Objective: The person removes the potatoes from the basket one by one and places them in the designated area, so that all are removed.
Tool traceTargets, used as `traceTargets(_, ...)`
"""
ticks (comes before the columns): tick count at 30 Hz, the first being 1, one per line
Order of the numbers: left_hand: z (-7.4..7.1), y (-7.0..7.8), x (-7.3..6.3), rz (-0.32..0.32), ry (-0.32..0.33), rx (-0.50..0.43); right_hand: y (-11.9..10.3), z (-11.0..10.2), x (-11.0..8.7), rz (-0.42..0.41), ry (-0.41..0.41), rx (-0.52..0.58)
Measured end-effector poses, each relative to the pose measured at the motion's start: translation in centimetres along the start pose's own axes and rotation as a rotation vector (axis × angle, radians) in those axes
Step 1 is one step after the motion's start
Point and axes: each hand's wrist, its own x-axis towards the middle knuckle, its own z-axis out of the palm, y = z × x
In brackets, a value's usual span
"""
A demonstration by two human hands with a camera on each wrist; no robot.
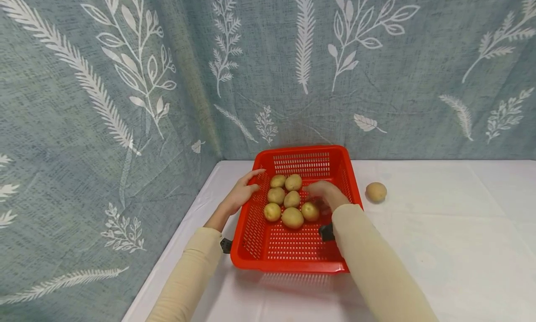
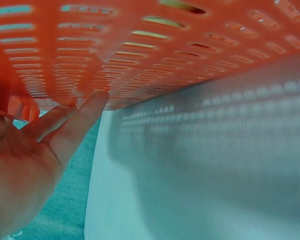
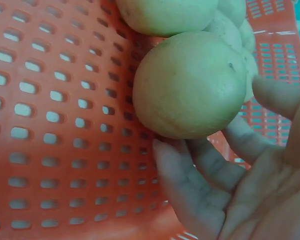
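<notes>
A red plastic basket (image 1: 289, 266) with slotted walls stands on the white table, with several potatoes (image 1: 292, 218) grouped in it. At the basket's left rim, my left hand (image 1: 242, 191) grips the edge; the left wrist view shows straight fingers (image 2: 85, 117) along the outer wall. My right hand (image 1: 328, 195) reaches inside, at the right side of the group. In the right wrist view its curved fingers (image 3: 187, 185) lie close around the underside of the nearest potato (image 3: 190, 85), thumb spread. The sleeve hides part of the basket's right rim.
One more potato (image 1: 376, 192) lies on the white tablecloth (image 1: 452, 247), to the right of the basket. A grey-green curtain (image 1: 284, 112) with white leaf prints hangs behind the table and along its left side.
</notes>
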Motion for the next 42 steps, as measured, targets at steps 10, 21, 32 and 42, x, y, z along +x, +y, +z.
traceTargets(10, 0.0, -0.2, 0.1, 0.000, -0.007, -0.003, -0.5, 0.0, -2.2, 0.052, -0.019, -0.089)
traceTargets(21, 0.0, -0.2, 0.2, 0.007, 0.002, -0.008, -0.9, 0.1, -2.0, 0.072, -0.040, -0.173)
traceTargets(32, 0.0, 0.0, -0.1, 0.000, -0.002, -0.003, -0.5, 0.0, -1.9, 0.005, -0.063, -0.107)
traceTargets(42, 0.1, -0.1, -0.1, 0.014, 0.000, 0.011, -0.9, -0.4, -1.3, -0.069, -0.128, 0.042)
